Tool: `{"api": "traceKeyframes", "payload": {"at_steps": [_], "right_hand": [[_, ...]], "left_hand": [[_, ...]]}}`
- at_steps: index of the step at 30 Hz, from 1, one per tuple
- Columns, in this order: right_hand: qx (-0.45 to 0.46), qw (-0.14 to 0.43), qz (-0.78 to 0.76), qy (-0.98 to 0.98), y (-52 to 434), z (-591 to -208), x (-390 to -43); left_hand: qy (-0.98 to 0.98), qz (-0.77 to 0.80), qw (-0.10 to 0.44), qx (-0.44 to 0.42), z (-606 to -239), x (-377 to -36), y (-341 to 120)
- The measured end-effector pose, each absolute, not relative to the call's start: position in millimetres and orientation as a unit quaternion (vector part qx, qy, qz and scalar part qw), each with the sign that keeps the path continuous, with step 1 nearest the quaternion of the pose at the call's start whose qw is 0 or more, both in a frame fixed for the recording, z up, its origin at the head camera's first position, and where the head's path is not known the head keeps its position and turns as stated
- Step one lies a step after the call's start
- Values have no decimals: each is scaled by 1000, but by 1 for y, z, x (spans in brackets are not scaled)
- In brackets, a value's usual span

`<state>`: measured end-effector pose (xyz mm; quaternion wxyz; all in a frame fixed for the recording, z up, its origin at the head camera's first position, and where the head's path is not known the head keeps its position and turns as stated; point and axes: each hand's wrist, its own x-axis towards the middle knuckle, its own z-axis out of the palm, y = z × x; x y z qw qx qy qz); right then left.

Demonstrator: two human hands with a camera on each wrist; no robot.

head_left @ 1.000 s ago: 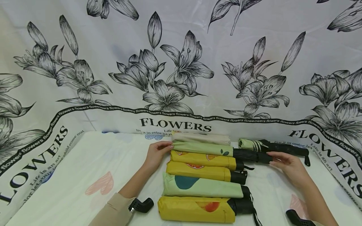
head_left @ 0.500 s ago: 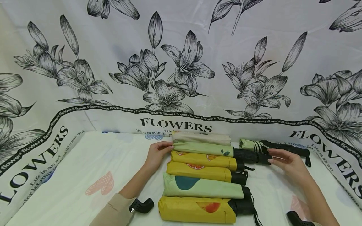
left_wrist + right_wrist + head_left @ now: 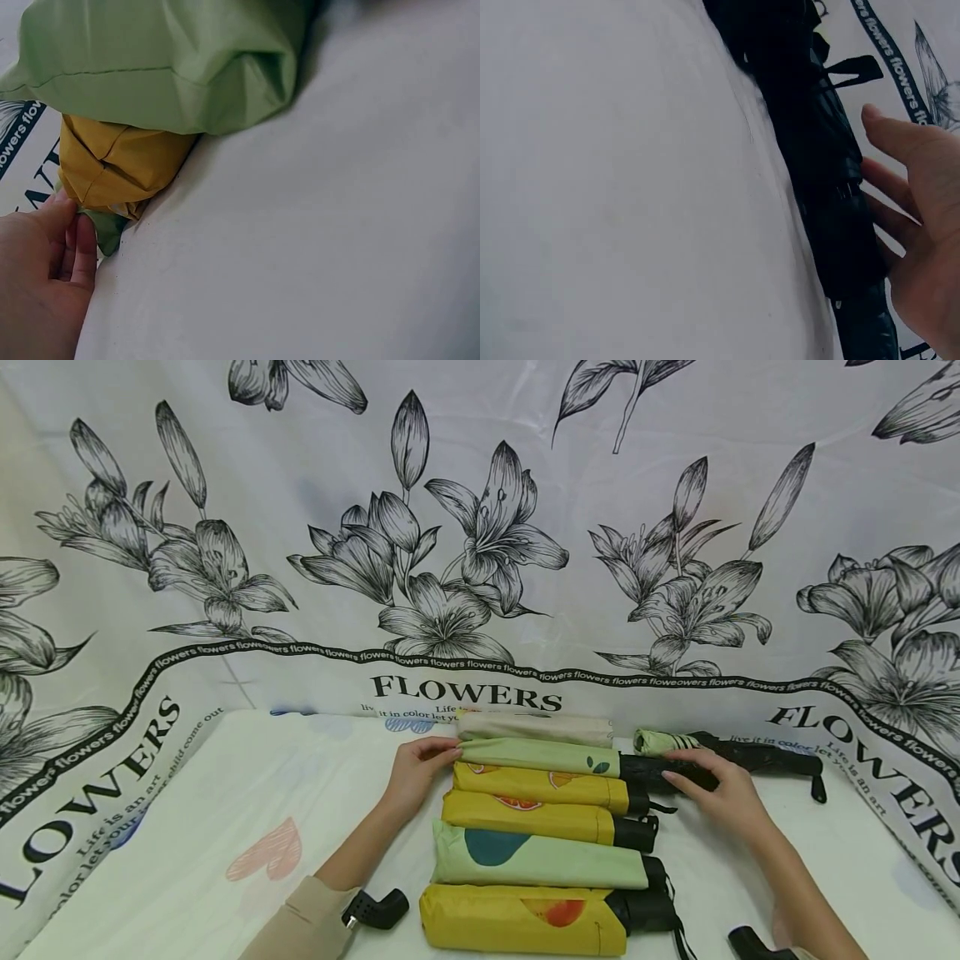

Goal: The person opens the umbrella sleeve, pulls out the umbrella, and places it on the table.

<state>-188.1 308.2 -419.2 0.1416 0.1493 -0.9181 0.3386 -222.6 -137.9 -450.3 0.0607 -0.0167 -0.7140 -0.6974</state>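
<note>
Row of folded umbrellas between two hands, the slim green umbrella [image 3: 525,753] under both.
Just beyond the left hand's [image 3: 416,777] reach lies a cream bundle [image 3: 532,727], against the green umbrella's far side; behind the right hand [image 3: 723,789], partly hidden by it, is a green-and-black umbrella [image 3: 772,756]. Crowding the near side, between the hands and running toward the wearer, are an orange-slice yellow umbrella [image 3: 525,782], a second yellow umbrella [image 3: 562,817], a pale green umbrella [image 3: 577,858] and a fat yellow umbrella [image 3: 480,917]. The left hand pinches the green umbrella's left tip between thumb and fingers. The right hand's thumb and fingers stand apart at its black handle [image 3: 637,772]; whether they touch I cannot tell.
</note>
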Motion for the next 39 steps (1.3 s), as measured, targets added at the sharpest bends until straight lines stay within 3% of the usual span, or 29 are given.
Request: {"api": "traceKeyframes", "payload": {"at_steps": [7,17,32,39], "right_hand": [[199,105,336,-914,303,-424,-190],[237,128,281,-921,298,-429,-196],[198,116,331,-915,298,-432,-194],[183,105,353,-911,304,-428,-190]], "left_hand": [[-715,-697,59,-21,-450,-222,-138],[-719,-692,59,-22,-450,-221,-139],[-724,-686,64,-31,-450,-221,-138],[-712,-691,98,-83,-453,-219,-141]]}}
